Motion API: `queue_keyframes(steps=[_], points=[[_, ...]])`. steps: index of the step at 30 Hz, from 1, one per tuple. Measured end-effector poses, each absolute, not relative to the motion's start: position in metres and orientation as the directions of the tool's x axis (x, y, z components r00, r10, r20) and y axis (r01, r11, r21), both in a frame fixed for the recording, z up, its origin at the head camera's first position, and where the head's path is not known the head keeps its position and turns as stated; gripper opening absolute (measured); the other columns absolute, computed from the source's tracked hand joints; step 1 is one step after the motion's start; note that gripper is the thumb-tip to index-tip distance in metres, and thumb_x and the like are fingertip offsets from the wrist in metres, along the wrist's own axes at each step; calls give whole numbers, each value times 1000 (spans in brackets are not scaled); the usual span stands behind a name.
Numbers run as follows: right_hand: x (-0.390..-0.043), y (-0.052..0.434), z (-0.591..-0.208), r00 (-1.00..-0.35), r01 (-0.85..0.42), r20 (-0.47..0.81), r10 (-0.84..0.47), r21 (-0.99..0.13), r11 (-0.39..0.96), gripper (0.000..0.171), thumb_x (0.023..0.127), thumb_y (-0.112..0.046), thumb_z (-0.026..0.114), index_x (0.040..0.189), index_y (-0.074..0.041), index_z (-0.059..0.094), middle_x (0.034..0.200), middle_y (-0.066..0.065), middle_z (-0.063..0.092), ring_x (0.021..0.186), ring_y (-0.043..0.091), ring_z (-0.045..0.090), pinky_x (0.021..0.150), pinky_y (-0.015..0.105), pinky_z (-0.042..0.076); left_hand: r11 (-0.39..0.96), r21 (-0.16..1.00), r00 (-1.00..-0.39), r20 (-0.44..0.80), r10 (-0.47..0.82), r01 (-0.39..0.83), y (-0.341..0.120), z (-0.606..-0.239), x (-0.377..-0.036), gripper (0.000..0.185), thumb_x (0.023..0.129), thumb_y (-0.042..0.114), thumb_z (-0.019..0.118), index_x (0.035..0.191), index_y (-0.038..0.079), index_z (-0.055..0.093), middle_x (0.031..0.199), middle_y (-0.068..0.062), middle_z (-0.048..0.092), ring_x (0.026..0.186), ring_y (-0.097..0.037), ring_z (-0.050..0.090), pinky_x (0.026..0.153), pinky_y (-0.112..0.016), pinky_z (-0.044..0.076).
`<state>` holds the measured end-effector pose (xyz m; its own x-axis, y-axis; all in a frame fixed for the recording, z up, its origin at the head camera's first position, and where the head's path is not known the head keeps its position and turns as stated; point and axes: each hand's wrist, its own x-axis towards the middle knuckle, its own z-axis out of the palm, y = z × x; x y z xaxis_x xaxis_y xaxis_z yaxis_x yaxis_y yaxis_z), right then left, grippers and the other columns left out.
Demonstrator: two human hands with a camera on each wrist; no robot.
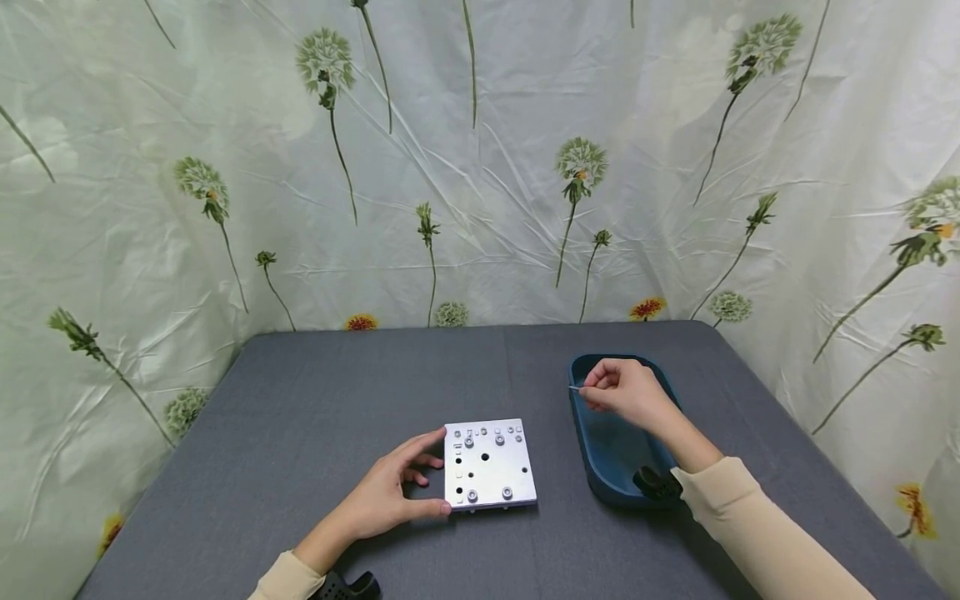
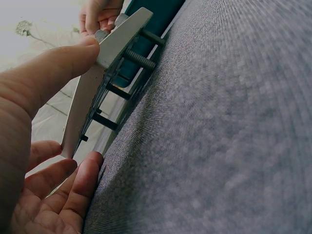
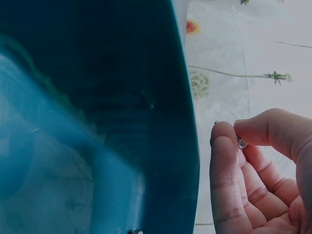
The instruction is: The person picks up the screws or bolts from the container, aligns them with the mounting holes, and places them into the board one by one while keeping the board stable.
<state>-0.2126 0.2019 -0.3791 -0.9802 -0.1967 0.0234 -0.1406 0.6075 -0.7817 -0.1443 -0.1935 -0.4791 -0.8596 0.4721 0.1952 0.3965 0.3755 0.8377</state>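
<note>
A square silver metal plate (image 1: 504, 467) with holes and several socket-head screws lies on the dark cloth. My left hand (image 1: 390, 487) holds it across the left edge, thumb at the near corner and index finger at the far corner. The left wrist view shows threaded screw shanks (image 2: 141, 59) sticking out of the plate's underside. Over the far left rim of a blue plastic bin (image 1: 583, 442), my right hand (image 1: 626, 393) pinches a small thin metal screw (image 3: 241, 143) between thumb and fingertips. Most of that screw is hidden by the fingers.
The grey cloth-covered table (image 1: 360, 379) extends around the plate and bin. Behind it hangs a pale curtain (image 1: 495, 208) printed with dandelions. A small shiny piece (image 3: 136, 232) shows at the bottom of the right wrist view, inside the bin.
</note>
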Motion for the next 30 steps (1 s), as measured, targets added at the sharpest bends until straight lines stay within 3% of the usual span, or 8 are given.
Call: queue_keyframes(steps=[15, 30], points=[[-207, 189, -377, -965, -197, 53, -256, -788, 583, 11, 98, -11, 77, 95, -2, 72, 80, 4, 75, 75, 19, 76, 74, 39, 66, 364, 839, -855, 206, 477, 405, -194, -479, -145, 97, 84, 37, 95, 164, 14, 45, 159, -13, 55, 123, -23, 68, 90, -26, 58], [-200, 177, -377, -948, -219, 43, -314, -805, 551, 11, 97, -12, 78, 93, -3, 72, 78, 4, 74, 73, 21, 73, 70, 30, 63, 368, 836, -855, 207, 475, 407, -193, -479, -145, 97, 84, 37, 95, 163, 14, 45, 158, -13, 55, 122, -22, 68, 90, -25, 58]])
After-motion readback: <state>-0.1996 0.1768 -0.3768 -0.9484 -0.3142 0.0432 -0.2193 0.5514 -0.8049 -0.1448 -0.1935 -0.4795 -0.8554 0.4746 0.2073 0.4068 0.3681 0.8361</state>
